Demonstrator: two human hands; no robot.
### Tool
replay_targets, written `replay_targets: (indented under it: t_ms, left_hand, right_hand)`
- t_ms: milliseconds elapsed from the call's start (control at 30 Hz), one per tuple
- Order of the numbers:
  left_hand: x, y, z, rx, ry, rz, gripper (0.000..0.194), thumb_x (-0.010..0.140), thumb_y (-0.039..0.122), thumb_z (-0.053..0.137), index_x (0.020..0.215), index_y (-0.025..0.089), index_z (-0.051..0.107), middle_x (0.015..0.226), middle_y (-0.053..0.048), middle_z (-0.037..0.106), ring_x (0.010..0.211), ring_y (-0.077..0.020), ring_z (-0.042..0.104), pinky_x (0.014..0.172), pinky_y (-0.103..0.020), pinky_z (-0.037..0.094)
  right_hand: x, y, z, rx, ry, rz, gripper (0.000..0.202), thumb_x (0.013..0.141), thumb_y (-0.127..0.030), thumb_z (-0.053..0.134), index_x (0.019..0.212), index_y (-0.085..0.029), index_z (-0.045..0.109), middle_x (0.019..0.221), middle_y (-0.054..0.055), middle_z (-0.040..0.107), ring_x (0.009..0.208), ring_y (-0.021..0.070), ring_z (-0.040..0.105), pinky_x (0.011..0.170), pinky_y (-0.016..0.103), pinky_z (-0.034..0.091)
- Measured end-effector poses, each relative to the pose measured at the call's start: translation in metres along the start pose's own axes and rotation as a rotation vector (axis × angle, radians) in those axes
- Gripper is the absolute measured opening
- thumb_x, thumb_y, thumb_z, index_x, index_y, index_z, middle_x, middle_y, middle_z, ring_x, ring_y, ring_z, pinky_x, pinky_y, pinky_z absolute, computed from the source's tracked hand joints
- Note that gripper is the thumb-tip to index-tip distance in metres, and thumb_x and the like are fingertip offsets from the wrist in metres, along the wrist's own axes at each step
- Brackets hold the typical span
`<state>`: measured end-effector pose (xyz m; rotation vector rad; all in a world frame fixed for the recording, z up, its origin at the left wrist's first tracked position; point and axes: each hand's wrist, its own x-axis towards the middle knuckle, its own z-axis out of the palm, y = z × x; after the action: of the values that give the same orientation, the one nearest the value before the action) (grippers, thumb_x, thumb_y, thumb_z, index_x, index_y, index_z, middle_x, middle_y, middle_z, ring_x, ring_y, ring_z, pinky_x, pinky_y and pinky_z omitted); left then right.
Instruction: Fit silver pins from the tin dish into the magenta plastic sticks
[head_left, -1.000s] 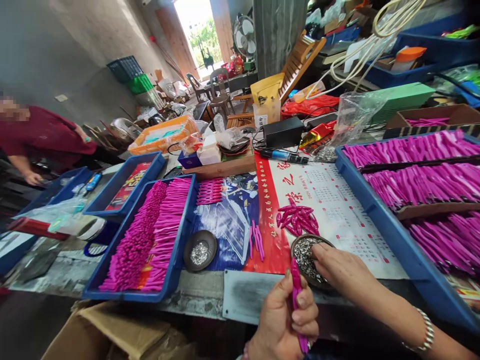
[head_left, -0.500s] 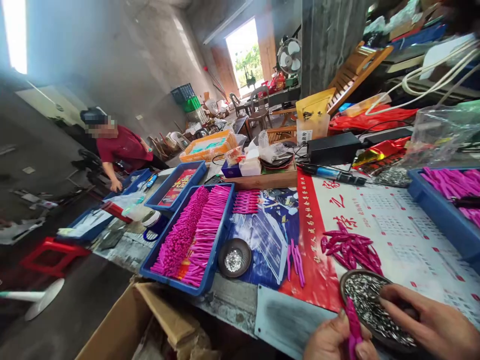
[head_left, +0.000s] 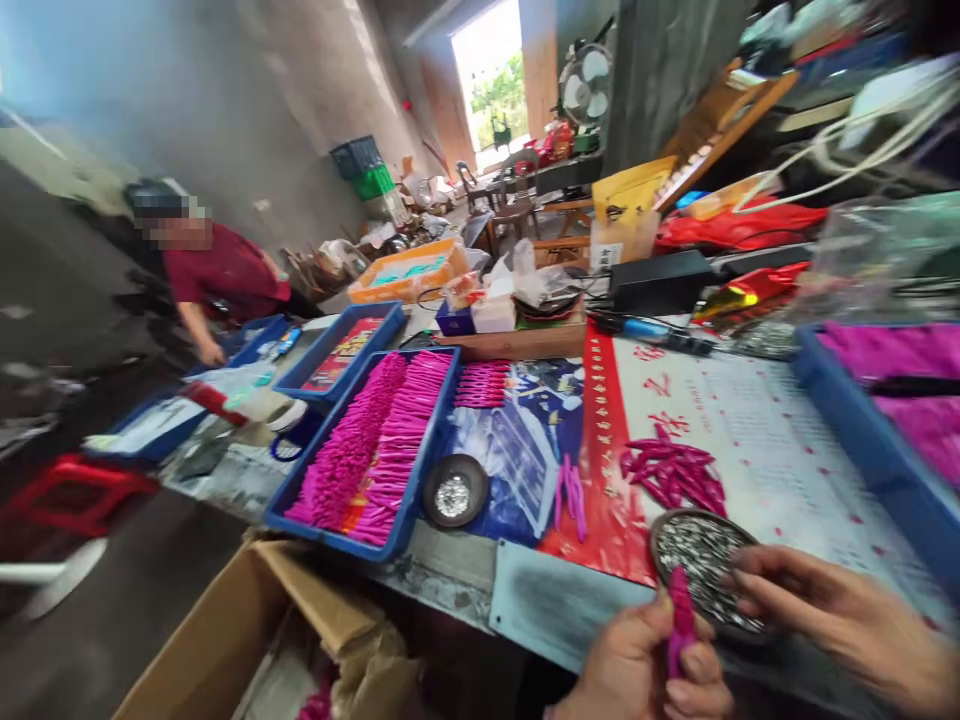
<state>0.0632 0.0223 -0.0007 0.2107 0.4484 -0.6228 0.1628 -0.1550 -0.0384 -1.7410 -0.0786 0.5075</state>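
Observation:
My left hand (head_left: 649,655), low in the picture, is closed around a magenta piece (head_left: 681,620) held nearly upright. To its right, my right hand (head_left: 817,605) has its fingertips pinched at the edge of a round dark bowl (head_left: 660,535) of small silvery metal parts (head_left: 709,565). Anything between those fingertips is too small to make out. A loose heap of darker magenta pieces (head_left: 675,472) lies just behind the bowl. Left of it are a few thin magenta pieces (head_left: 571,497) on the red edge of a calendar sheet (head_left: 757,420).
A blue tray (head_left: 409,510) holds rows of magenta pieces, beside a small dark dish (head_left: 455,491). Another blue tray (head_left: 862,430) stands at right. An open cardboard box (head_left: 202,630) is below the table edge. A person (head_left: 217,270) in a red shirt bends over trays at far left.
The view has shifted, so the table things sit further left and slightly higher. My right fingers have moved from over the metal parts towards the bowl's right edge. My left hand still holds the magenta piece.

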Motion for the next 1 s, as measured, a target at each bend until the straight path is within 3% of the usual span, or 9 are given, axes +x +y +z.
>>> replay_targets:
  t_ms: [167, 300, 400, 500, 633, 767, 867, 1000]
  left_hand:
    - [-0.003, 0.002, 0.000, -0.105, -0.021, 0.006, 0.032, 0.068, 0.030, 0.082, 0.080, 0.009, 0.061, 0.054, 0.006, 0.047, 0.038, -0.0009, 0.028, 0.037, -0.012, 0.014]
    - [-0.001, 0.002, 0.001, -0.127, -0.003, 0.010, 0.031, 0.068, 0.028, 0.081, 0.082, 0.008, 0.062, 0.054, 0.005, 0.050, 0.037, -0.0007, 0.033, 0.036, -0.010, 0.019]
    - [0.002, 0.000, 0.001, -0.115, 0.035, 0.004, 0.034, 0.065, 0.029, 0.083, 0.081, 0.008, 0.062, 0.053, 0.005, 0.051, 0.036, -0.0005, 0.035, 0.035, -0.010, 0.020]
    - [0.004, -0.002, -0.001, -0.097, 0.068, -0.003, 0.035, 0.065, 0.031, 0.083, 0.080, 0.009, 0.060, 0.052, 0.005, 0.051, 0.035, -0.0004, 0.035, 0.034, -0.011, 0.021]
    - [0.005, -0.002, 0.001, -0.054, 0.045, 0.026, 0.035, 0.067, 0.033, 0.082, 0.078, 0.011, 0.058, 0.053, 0.005, 0.051, 0.034, -0.0002, 0.036, 0.035, -0.011, 0.020]
    - [0.004, -0.002, 0.003, 0.009, 0.029, 0.095, 0.032, 0.073, 0.035, 0.078, 0.084, 0.014, 0.057, 0.055, 0.006, 0.050, 0.035, -0.0001, 0.036, 0.035, -0.012, 0.018]
    - [0.004, -0.006, 0.000, 0.105, 0.051, 0.183, 0.030, 0.078, 0.038, 0.072, 0.084, 0.015, 0.053, 0.058, 0.006, 0.050, 0.036, -0.0001, 0.035, 0.036, -0.013, 0.018]
    - [0.003, -0.011, -0.005, 0.239, 0.082, 0.251, 0.030, 0.083, 0.040, 0.066, 0.084, 0.017, 0.048, 0.060, 0.006, 0.049, 0.037, -0.0003, 0.035, 0.037, -0.014, 0.018]
  right_hand:
    - [-0.018, -0.039, 0.003, 0.293, -0.061, 0.094, 0.034, 0.063, -0.047, 0.081, 0.073, -0.016, 0.070, 0.059, 0.001, 0.061, 0.055, 0.0131, 0.054, 0.049, 0.023, 0.045]
    - [-0.036, -0.043, 0.014, 0.411, -0.101, 0.106, 0.027, 0.068, -0.039, 0.081, 0.079, -0.017, 0.072, 0.072, 0.001, 0.062, 0.055, 0.0088, 0.049, 0.050, 0.020, 0.044]
    - [-0.045, -0.039, 0.024, 0.468, -0.116, 0.031, 0.022, 0.071, -0.037, 0.079, 0.073, -0.018, 0.067, 0.088, 0.004, 0.063, 0.064, 0.0120, 0.056, 0.057, 0.023, 0.051]
    - [-0.050, -0.036, 0.033, 0.341, -0.124, -0.088, 0.021, 0.078, -0.039, 0.072, 0.073, -0.020, 0.066, 0.099, 0.006, 0.061, 0.077, 0.0175, 0.063, 0.067, 0.027, 0.056]
    - [-0.052, -0.042, 0.042, -0.014, 0.046, -0.324, 0.015, 0.082, -0.034, 0.067, 0.075, -0.021, 0.068, 0.099, 0.007, 0.063, 0.087, 0.0191, 0.066, 0.074, 0.024, 0.056]
    - [-0.055, -0.047, 0.048, -0.156, 0.142, -0.521, 0.007, 0.085, -0.026, 0.063, 0.080, -0.024, 0.068, 0.096, 0.006, 0.065, 0.084, 0.0170, 0.067, 0.071, 0.021, 0.056]
    - [-0.057, -0.047, 0.049, -0.201, 0.144, -0.519, 0.008, 0.086, -0.026, 0.061, 0.082, -0.024, 0.068, 0.097, 0.006, 0.065, 0.084, 0.0181, 0.066, 0.067, 0.022, 0.055]
    - [-0.060, -0.048, 0.047, -0.125, 0.034, -0.328, 0.013, 0.087, -0.032, 0.060, 0.078, -0.023, 0.063, 0.099, 0.008, 0.063, 0.079, 0.0189, 0.065, 0.065, 0.026, 0.055]
